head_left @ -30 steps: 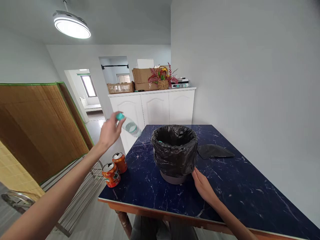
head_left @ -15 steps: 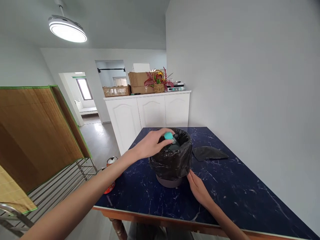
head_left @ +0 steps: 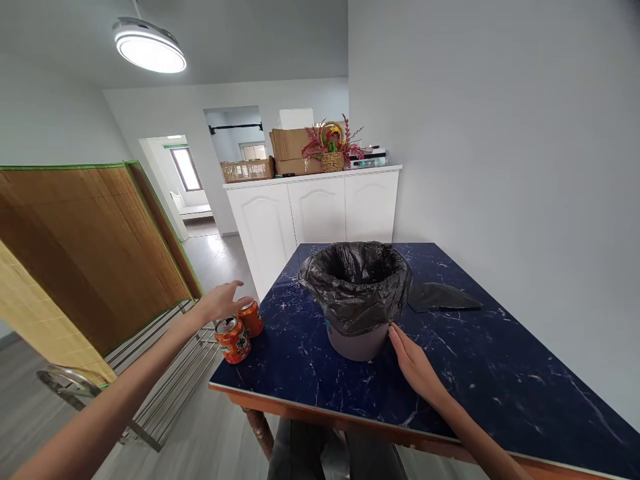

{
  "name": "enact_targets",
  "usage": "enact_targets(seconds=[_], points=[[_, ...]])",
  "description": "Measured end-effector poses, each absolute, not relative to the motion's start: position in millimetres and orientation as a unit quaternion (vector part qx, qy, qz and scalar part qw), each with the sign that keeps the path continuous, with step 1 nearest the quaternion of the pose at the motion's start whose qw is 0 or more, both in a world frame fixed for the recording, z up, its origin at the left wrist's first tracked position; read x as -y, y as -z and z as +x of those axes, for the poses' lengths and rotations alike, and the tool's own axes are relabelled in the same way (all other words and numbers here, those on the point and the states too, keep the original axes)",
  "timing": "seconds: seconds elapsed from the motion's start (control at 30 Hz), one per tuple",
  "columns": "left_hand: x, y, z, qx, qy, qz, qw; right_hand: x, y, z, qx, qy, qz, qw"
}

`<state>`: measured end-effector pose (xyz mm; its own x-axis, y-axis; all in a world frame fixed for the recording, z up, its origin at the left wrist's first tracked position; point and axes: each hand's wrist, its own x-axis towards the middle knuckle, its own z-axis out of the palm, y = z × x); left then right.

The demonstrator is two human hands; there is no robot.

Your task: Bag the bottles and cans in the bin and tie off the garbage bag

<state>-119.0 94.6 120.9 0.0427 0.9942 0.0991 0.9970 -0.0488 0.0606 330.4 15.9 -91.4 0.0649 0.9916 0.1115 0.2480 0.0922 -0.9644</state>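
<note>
A grey trash bin (head_left: 356, 345) lined with a black plastic bag (head_left: 367, 303) stands upright on the dark blue marbled table (head_left: 310, 393). My right hand (head_left: 416, 365) holds the bin low on its right side, fingertips partly hidden against it. Two orange soda cans stand at the table's left edge: a front can (head_left: 233, 341) with its opened top showing, and a rear can (head_left: 253, 319). Over the rear can reaches my left hand (head_left: 221, 303), open and empty, with fingers spread near its top. The bin's bottom is out of sight.
A flat black plastic bag (head_left: 443, 297) lies right of the bin. Behind the table stands a white cabinet (head_left: 320, 210) carrying cardboard boxes (head_left: 295, 150) and a flower basket (head_left: 333, 161). To the left are a metal rack (head_left: 165, 373) and a brown mat (head_left: 85, 253).
My left hand has left the bin, where it held a teal-topped object, and moved left to the cans without it. My right hand stays at the bin. The view has shifted slightly.
</note>
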Motion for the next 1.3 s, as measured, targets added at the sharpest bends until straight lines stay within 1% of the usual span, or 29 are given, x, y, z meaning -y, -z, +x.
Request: enact_targets(seconds=[0.17, 0.23, 0.3, 0.37, 0.43, 0.5, 0.53, 0.63, 0.8, 0.87, 0.97, 1.07, 1.17, 1.3], points=[[-98, -96, -110, 0.698, 0.042, -0.715, 0.001, -18, 94, 329, 0.566, -0.375, -0.557, 0.478], [-98, -96, -102, 0.694, 0.055, -0.718, 0.006, -19, 94, 328, 0.567, -0.376, -0.556, 0.478], [-95, -108, -93, 0.692, 0.084, -0.717, 0.025, -19, 94, 328, 0.567, -0.377, -0.556, 0.477], [-88, -131, -80, 0.670, 0.184, -0.715, 0.069, -19, 94, 328, 0.567, -0.378, -0.556, 0.475], [-77, -162, -59, 0.595, 0.354, -0.714, 0.109, -20, 94, 328, 0.568, -0.377, -0.556, 0.476], [-65, -191, -31, 0.492, 0.478, -0.723, 0.084, -20, 94, 328, 0.569, -0.377, -0.554, 0.477], [-60, -203, -14, 0.452, 0.502, -0.735, 0.050, -20, 93, 328, 0.570, -0.377, -0.553, 0.478], [-54, -218, 38, 0.391, 0.473, -0.788, -0.037, -19, 91, 327, 0.570, -0.379, -0.549, 0.480], [-66, -195, 93, 0.393, 0.312, -0.856, -0.121, -17, 86, 326, 0.564, -0.389, -0.550, 0.478], [-69, -187, 94, 0.408, 0.292, -0.856, -0.124, -17, 84, 326, 0.565, -0.397, -0.544, 0.477], [-68, -183, 68, 0.447, 0.329, -0.826, -0.099, -16, 82, 326, 0.570, -0.400, -0.536, 0.477], [-67, -178, 15, 0.497, 0.324, -0.804, -0.035, -16, 82, 325, 0.570, -0.399, -0.541, 0.473], [-66, -160, -51, 0.554, 0.253, -0.793, 0.010, -16, 83, 325, 0.568, -0.396, -0.547, 0.471], [-52, -121, -125, 0.635, 0.162, -0.755, -0.027, -17, 85, 325, 0.574, -0.386, -0.545, 0.474]])
